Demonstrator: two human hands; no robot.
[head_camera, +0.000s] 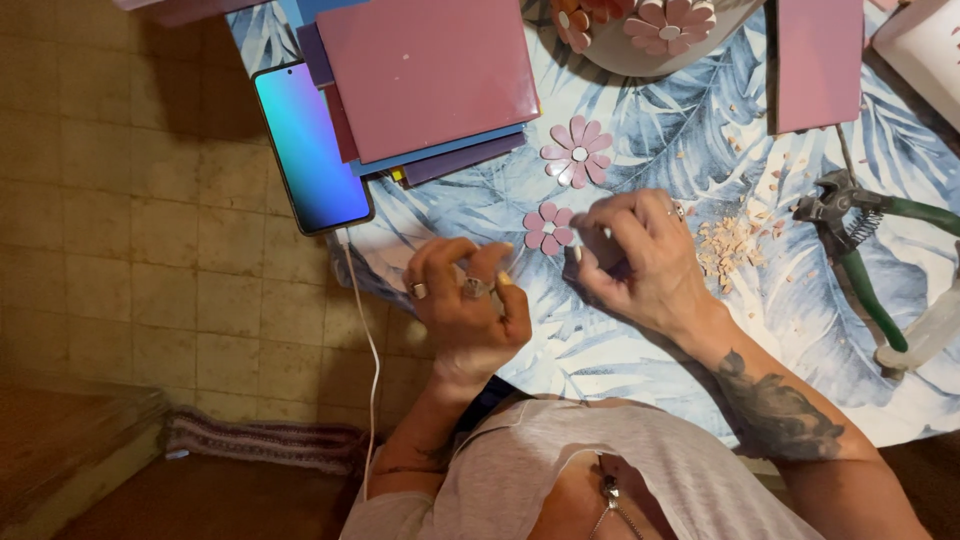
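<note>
The small pink flower (548, 227) made of tile petals lies on the surface (640, 350), between your two hands and just beyond their fingertips. Your right hand (632, 258) curls beside it, fingers pinched together on something too small and too hidden to make out. Your left hand (466, 300) is bent inward too, its ringed fingers closed toward the thumb; whether it grips a piece you cannot tell. A larger pink flower (577, 152) sits just past the small one. Pale tile chips (728, 245) are scattered near your right hand, and green-handled nippers (850, 230) lie further right, partly cut off. A stack of pink and purple tiles (425, 80) and a lit phone (311, 146) rest on the far left, the phone overhanging the edge. A bowl (640, 55) of flowers is cropped at the top.
</note>
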